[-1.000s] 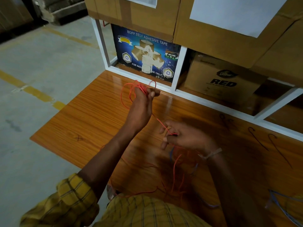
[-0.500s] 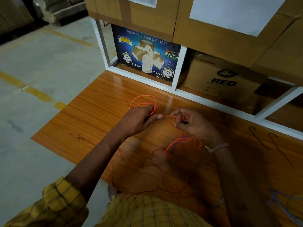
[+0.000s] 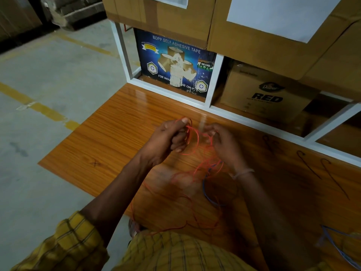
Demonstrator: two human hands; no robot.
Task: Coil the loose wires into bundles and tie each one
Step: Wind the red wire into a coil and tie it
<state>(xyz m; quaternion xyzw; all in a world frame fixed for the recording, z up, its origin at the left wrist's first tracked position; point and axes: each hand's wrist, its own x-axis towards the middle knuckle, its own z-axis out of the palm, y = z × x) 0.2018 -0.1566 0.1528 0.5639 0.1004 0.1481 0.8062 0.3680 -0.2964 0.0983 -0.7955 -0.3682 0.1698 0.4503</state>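
Tabletop (image 3: 109,145): wood-grain laminate, glossy, glare streaks at 12 o'clock from the hands. Red wire (image 3: 196,137) and blue wire (image 3: 207,194): thin, smooth plastic-looking insulation. Shelf frame (image 3: 213,90): smooth white painted finish. Cardboard boxes (image 3: 259,36): matt brown, white paper labels. Tape carton (image 3: 175,65): glossy printed face. Floor (image 3: 39,75): rough matt concrete. Shirt (image 3: 175,253): woven checked cloth.

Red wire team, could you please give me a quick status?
Left hand grips red wire loops. Right hand pinches same wire. Blue wire tangled beneath.
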